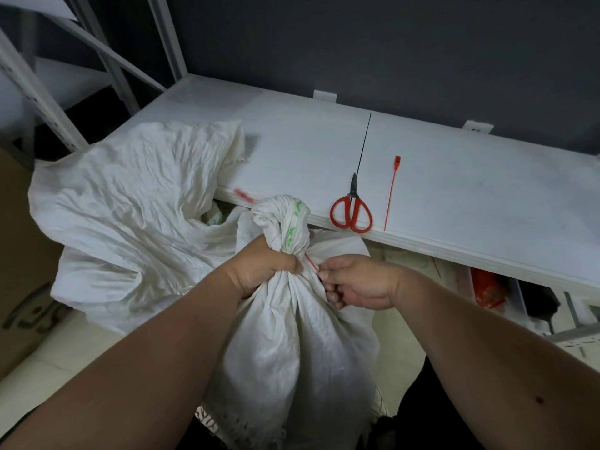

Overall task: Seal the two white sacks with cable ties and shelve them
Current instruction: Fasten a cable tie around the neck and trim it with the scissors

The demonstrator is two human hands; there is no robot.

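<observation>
Both forearms bare, no sleeves; small dark mole on right forearm.

Near sack [292,336]: white, crinkled weave, green print on your gathered neck; red tie [311,262] at the neck. Second sack [130,206]: plain white. Your shelf [454,190]: white board, grey frame. Scissors [351,209]: red handles, dark blades. Loose ties: one red [391,193], one black [364,142]. Wall [389,43]: dark grey. Box [19,271]: brown with dark print
</observation>
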